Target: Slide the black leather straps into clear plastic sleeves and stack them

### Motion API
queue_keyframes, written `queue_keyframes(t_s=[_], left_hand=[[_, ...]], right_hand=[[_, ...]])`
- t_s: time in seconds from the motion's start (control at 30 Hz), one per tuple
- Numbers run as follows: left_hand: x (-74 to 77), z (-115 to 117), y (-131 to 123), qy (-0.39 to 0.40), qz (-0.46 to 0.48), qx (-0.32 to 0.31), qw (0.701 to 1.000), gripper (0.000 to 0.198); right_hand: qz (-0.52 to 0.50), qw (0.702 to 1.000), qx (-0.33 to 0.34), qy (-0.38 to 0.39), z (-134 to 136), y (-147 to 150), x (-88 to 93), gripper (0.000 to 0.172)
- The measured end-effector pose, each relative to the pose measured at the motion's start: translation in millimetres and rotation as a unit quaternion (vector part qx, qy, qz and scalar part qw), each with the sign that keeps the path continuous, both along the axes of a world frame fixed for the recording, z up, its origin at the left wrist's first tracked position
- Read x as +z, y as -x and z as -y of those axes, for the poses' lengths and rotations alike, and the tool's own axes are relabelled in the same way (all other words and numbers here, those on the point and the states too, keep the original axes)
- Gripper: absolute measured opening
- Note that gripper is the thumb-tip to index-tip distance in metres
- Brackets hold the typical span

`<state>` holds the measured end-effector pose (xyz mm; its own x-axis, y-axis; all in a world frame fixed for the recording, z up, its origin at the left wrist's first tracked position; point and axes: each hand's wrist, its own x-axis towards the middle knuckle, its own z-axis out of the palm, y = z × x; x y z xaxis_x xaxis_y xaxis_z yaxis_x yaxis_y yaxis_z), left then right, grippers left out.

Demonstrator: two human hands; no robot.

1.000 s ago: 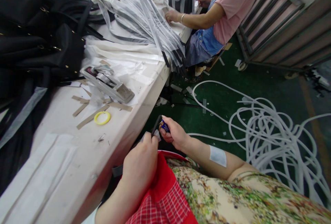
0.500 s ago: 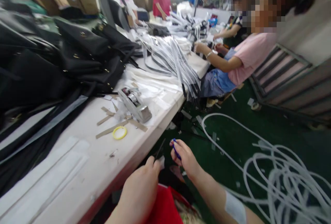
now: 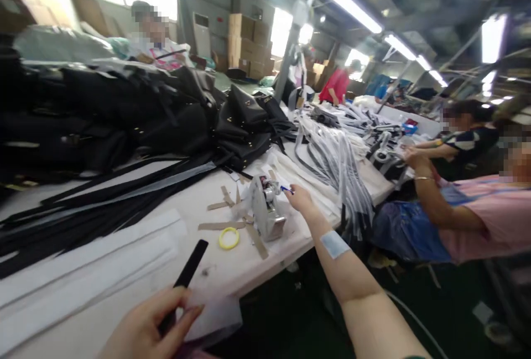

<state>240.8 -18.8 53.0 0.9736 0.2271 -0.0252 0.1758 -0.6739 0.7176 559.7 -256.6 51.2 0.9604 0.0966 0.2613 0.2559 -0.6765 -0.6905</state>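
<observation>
My left hand (image 3: 151, 328) is low at the front and pinches a flat black strap (image 3: 187, 272) whose free end points up over the white table (image 3: 124, 270). A clear plastic sleeve (image 3: 211, 315) hangs at the same fingers. My right hand (image 3: 299, 199) is stretched out over the table with a small blue object (image 3: 286, 188) in its fingers. It is next to a metal tape dispenser (image 3: 265, 212). A white patch (image 3: 334, 244) is stuck on my right forearm.
A yellow ring (image 3: 229, 238) and brown paper strips (image 3: 222, 225) lie by the dispenser. Black bags (image 3: 124, 110) are piled at the back left, with long black straps (image 3: 95, 204) in front. Bagged straps (image 3: 340, 165) hang off the table edge. Two people (image 3: 477, 215) sit at right.
The view has swung up from the floor to the table. My right hand went forward from my lap to the dispenser. My left hand lifted the black strap over the table edge.
</observation>
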Motion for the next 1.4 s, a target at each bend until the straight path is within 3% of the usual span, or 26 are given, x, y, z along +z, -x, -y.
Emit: queue_keyframes(t_s=[0.1,0.17,0.23,0.27,0.33,0.4,0.53,0.57,0.6,0.63,0.67,0.7,0.77,0.83,0.9,1.0,1.07,1.17,1.23,1.3,1.4], left_hand=[[11.5,-13,11,0.033,-0.011,0.077,0.996,0.037],[17.9,-22,18,0.039,-0.019,0.126,0.991,0.036],[22.3,-30,28,0.039,-0.022,0.168,0.985,0.034],[24.5,-33,34,0.042,-0.019,0.182,0.982,0.033],[29.6,-35,47,0.066,-0.013,0.178,0.982,0.030],[35.5,-32,61,0.109,-0.013,0.138,0.984,0.027],[44.1,-25,90,0.170,-0.032,0.070,0.982,0.020],[45.0,-26,98,0.170,-0.036,0.064,0.983,0.019],[45.3,-28,108,0.167,-0.038,0.062,0.983,0.017],[45.1,-31,119,0.163,-0.039,0.062,0.984,0.016],[44.4,-35,131,0.159,-0.037,0.063,0.985,0.015],[43.0,-40,144,0.159,-0.034,0.066,0.984,0.014],[38.2,-48,169,0.171,-0.027,0.078,0.982,0.016],[31.5,-52,188,0.197,-0.017,0.095,0.976,0.020],[24.7,-55,201,0.223,0.003,0.113,0.968,0.021],[17.4,-57,216,0.241,0.046,0.131,0.960,0.022],[14.5,-61,230,0.246,0.073,0.136,0.957,0.020],[10.2,-65,259,0.235,0.083,0.135,0.959,0.019],[6.3,-65,277,0.223,0.076,0.142,0.961,0.021],[1.7,-63,288,0.225,0.077,0.159,0.958,0.023],[-4.2,-61,289,0.243,0.115,0.188,0.944,0.026]], right_hand=[[0.044,0.998,0.031,-0.026,-28,8,13.4,0.025],[0.060,0.992,0.071,-0.082,-51,32,18.4,0.031],[0.037,0.964,0.181,-0.189,-74,70,16.7,0.030],[-0.004,0.945,0.260,-0.201,-86,93,13.3,0.029],[-0.099,0.890,0.408,-0.178,-109,141,3.6,0.033],[-0.189,0.823,0.514,-0.154,-133,189,-6.0,0.034],[-0.360,0.668,0.621,-0.196,-177,254,-7.5,0.032],[-0.380,0.649,0.625,-0.209,-186,257,-2.5,0.030],[-0.386,0.655,0.607,-0.232,-193,254,4.8,0.028],[-0.376,0.681,0.570,-0.264,-199,245,14.0,0.027],[-0.356,0.717,0.522,-0.294,-205,231,24.9,0.026],[-0.326,0.761,0.428,-0.362,-210,214,36.7,0.026],[-0.270,0.790,0.334,-0.437,-220,189,58.6,0.030],[-0.244,0.798,0.304,-0.460,-226,192,69.6,0.028],[-0.279,0.795,0.344,-0.413,-228,231,61.8,0.029],[-0.435,0.712,0.511,-0.206,-230,312,27.1,0.033],[-0.447,0.707,0.519,-0.176,-237,343,10.6,0.032],[-0.438,0.737,0.441,-0.265,-265,335,13.4,0.034],[-0.455,0.734,0.390,-0.320,-288,313,22.2,0.033],[-0.484,0.719,0.367,-0.339,-303,304,23.5,0.031],[-0.560,0.664,0.415,-0.272,-298,337,5.5,0.033]])
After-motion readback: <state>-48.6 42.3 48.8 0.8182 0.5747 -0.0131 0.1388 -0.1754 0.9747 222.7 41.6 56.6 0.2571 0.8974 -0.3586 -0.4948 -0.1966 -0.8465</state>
